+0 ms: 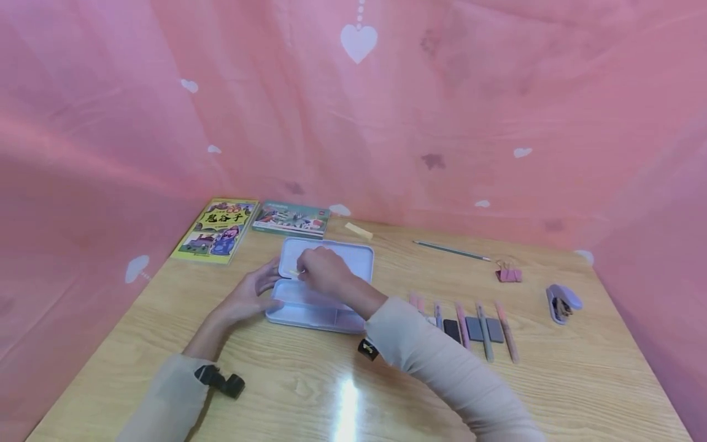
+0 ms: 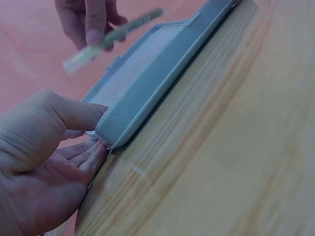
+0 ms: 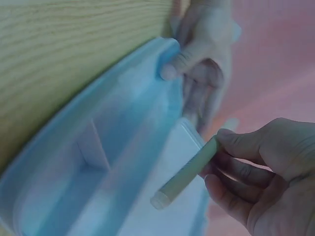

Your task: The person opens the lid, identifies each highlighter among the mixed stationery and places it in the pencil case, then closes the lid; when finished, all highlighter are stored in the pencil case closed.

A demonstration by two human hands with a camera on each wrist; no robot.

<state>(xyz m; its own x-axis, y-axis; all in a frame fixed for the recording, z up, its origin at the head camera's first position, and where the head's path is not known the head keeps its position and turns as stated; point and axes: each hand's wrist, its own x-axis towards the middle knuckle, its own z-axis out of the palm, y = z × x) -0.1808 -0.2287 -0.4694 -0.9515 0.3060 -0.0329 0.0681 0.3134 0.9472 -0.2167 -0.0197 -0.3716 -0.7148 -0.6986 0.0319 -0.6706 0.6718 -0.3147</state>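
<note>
A pale blue pencil case point(image 1: 301, 317) lies with its lid point(image 1: 359, 256) folded back on the wooden table. At its left end my left hand point(image 1: 248, 298) grips the tray wall, thumb over the rim and fingers outside. My right hand point(image 1: 326, 270) is above the case and pinches a pale yellow-green marker point(image 3: 184, 177) between thumb and fingers. In the left wrist view the marker point(image 2: 130, 29) is held apart from the case. The right wrist view shows a divider point(image 3: 96, 145) in the tray, with no items visible in the compartments seen there.
Several pens point(image 1: 486, 334) lie at the right among dark grey blocks point(image 1: 452, 330). Farther off are a pencil point(image 1: 453, 250), a pink binder clip point(image 1: 509, 275) and a purple stapler point(image 1: 563, 302). Two books point(image 1: 215, 230) and a yellowish strip point(image 1: 359, 231) lie toward the back, near a pink curtain point(image 1: 353, 123).
</note>
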